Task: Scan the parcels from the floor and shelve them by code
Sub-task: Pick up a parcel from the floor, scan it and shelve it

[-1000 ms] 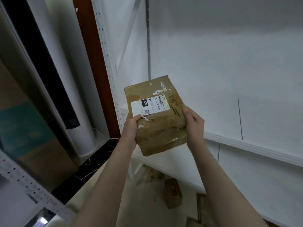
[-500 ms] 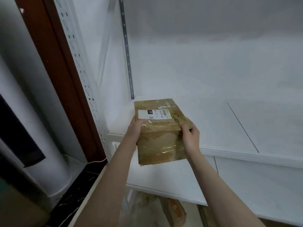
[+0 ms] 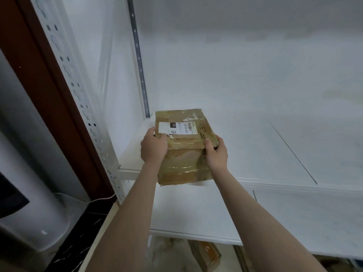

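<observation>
A box [image 3: 206,254] lies on the floor below. Above it, the left hand [image 3: 154,147] and right hand [image 3: 216,153] clasp the parcel's [image 3: 184,146] sides, its label [image 3: 176,127] up and its far end over the shelf [image 3: 275,154].

A dark brown wooden post [image 3: 39,95] runs down the left side. Left of it stands a pale grey rounded column [image 3: 33,183], with a black panel [image 3: 11,201] at its left edge. A thin white cord [image 3: 102,199] lies at the post's foot, above a strip of black marbled floor [image 3: 78,234].
</observation>
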A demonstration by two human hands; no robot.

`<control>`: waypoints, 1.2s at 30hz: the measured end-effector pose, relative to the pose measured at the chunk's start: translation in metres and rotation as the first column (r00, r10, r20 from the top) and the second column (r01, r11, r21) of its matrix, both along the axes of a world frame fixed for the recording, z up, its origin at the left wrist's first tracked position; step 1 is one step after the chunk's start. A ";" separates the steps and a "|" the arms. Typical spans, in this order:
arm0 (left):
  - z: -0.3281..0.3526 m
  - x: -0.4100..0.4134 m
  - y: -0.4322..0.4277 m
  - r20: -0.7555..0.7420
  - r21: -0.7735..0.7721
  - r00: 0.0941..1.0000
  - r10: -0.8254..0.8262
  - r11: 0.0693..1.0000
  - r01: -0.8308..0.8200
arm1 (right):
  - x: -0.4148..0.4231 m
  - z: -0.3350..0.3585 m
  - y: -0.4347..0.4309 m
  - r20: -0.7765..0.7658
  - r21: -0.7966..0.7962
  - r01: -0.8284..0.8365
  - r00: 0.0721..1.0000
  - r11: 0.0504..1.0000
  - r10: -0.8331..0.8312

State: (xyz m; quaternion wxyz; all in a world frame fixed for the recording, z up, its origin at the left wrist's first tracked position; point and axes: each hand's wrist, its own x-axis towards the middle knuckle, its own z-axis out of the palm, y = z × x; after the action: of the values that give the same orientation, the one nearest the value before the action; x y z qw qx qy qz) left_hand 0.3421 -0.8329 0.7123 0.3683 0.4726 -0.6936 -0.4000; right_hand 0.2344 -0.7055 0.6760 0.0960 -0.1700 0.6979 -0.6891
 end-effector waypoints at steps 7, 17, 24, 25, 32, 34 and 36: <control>-0.001 -0.012 -0.033 0.073 -0.093 0.997 0.000 0.996 0.007 | -0.010 0.006 -0.026 0.031 0.080 -0.005 1.000 0.997 0.003; 0.003 -0.026 -0.069 0.113 -0.120 0.994 0.007 0.993 0.007 | -0.022 0.010 -0.055 0.063 0.174 -0.035 0.998 0.984 0.025; 0.006 -0.032 -0.096 0.162 -0.159 0.987 0.017 0.987 0.009 | -0.025 0.009 -0.086 0.065 0.191 -0.051 0.997 0.980 0.039; 0.006 -0.033 -0.101 0.171 -0.167 0.985 0.022 0.986 0.007 | -0.026 0.009 -0.090 0.066 0.190 -0.058 0.997 0.980 0.046; 0.008 -0.042 -0.127 0.264 -0.238 0.960 0.092 0.971 -0.028 | -0.027 0.010 -0.111 0.073 0.205 -0.146 0.988 0.968 0.133; 0.008 -0.046 -0.130 0.298 -0.278 0.948 0.113 0.960 -0.027 | -0.029 0.010 -0.111 0.080 0.207 -0.176 0.983 0.963 0.163; 0.009 -0.048 -0.131 0.333 -0.340 0.933 0.136 0.940 -0.016 | -0.032 0.009 -0.108 0.098 0.195 -0.206 0.977 0.959 0.190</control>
State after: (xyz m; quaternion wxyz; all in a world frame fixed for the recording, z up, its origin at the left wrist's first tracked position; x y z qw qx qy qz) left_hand 0.2945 -0.9641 0.7212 0.3279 0.4946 -0.7863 -0.1719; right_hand 0.2021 -0.8135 0.6846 0.2086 -0.2013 0.7402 -0.6067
